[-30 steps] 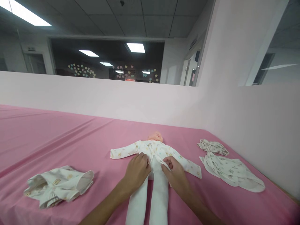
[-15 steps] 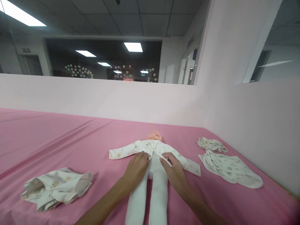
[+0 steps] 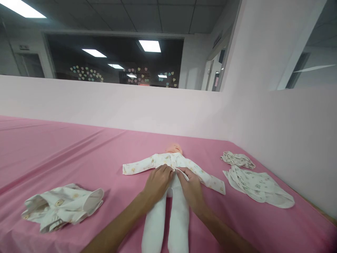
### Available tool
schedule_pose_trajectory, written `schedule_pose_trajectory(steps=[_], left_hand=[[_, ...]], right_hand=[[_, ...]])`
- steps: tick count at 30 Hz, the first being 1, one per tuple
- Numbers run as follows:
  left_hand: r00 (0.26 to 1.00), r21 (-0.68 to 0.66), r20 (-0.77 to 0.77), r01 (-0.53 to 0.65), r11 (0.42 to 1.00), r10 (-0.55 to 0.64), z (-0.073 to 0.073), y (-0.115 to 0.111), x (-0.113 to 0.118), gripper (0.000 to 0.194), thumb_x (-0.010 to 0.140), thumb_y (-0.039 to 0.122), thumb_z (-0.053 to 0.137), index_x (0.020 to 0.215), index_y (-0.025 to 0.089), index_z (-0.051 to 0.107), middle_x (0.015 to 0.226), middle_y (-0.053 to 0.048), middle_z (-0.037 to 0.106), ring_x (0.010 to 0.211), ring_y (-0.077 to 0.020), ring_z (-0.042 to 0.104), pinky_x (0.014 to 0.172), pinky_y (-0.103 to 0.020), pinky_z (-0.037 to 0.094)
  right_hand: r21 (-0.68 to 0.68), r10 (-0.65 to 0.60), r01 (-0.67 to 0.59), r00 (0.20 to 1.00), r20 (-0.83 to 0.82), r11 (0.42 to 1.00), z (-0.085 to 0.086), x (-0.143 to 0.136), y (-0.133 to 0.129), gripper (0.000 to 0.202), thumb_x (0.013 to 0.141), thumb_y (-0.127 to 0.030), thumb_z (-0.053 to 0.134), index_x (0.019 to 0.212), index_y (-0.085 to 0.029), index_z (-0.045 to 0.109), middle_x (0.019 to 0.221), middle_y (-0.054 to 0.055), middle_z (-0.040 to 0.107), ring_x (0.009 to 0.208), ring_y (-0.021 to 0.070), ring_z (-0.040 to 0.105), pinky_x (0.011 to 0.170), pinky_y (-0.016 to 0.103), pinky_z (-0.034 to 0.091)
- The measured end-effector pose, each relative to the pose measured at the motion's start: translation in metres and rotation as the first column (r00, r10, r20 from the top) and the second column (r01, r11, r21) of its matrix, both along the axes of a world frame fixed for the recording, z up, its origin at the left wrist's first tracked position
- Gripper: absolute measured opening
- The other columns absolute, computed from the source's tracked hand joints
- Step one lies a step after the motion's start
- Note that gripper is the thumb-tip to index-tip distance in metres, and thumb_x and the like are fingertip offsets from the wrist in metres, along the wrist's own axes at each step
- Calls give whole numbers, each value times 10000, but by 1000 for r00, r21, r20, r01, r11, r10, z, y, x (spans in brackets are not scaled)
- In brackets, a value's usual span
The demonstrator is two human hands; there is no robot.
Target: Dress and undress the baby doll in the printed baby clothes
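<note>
A baby doll (image 3: 174, 149) lies on its back, head away from me, arms spread. It wears a white long-sleeved baby shirt (image 3: 142, 165) with small coloured prints; its white legs (image 3: 179, 221) stretch toward me. Over the doll's belly, my left hand (image 3: 159, 180) is closed on the shirt's left front edge. My right hand (image 3: 191, 186) pinches the other front edge between thumb and fingers. The two edges come together between my fingertips; any fastener there is too small to make out.
A crumpled printed baby garment (image 3: 63, 207) lies at the left. To the right are a small bunched printed cloth (image 3: 237, 160) and a larger printed garment (image 3: 260, 186). All rest on a pink sheet (image 3: 105, 151), bordered by a white wall (image 3: 131, 109) behind and at the right.
My two hands have moved closer together, drawing the shirt's front edges from apart to meeting at the middle. The view has tilted slightly downward.
</note>
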State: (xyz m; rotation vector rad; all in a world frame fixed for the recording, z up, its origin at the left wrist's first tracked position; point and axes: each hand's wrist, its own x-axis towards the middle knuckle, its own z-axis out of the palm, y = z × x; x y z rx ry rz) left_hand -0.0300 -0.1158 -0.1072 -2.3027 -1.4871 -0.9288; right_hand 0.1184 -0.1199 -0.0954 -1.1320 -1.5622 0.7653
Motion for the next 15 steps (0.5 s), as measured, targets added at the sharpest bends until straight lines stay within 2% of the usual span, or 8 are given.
schedule_pose_trajectory(steps=[4,10,15], left_hand=[[999,6,4,40,999,-40,1,0,0,221,984,179,319,833,196,479,824,-17,596,701,-160,530,624,-291,332],[998,-55,45,39,998,-36,2,-1,1,223,966,179,337,775,200,448,784,-20,580,685,-168,495,622,-295,313],[985,-148,169,61,987,-36,1,0,1,214,933,194,344,724,209,385,733,-7,546,654,-163,443,599,-291,270]], right_hand=[[-9,2,-2,1000,8,1000,1,-1,-1,285,894,-380,510,1077,-279,703,1045,-6,714,914,193,640,822,314,466],[-27,34,-33,999,36,999,-1,-2,-11,300,894,-368,510,1121,-286,687,1082,-8,708,924,192,645,825,321,490],[-5,36,-36,996,79,999,-2,-2,-17,293,889,-307,507,1118,-282,689,1147,1,695,1046,192,632,914,337,489]])
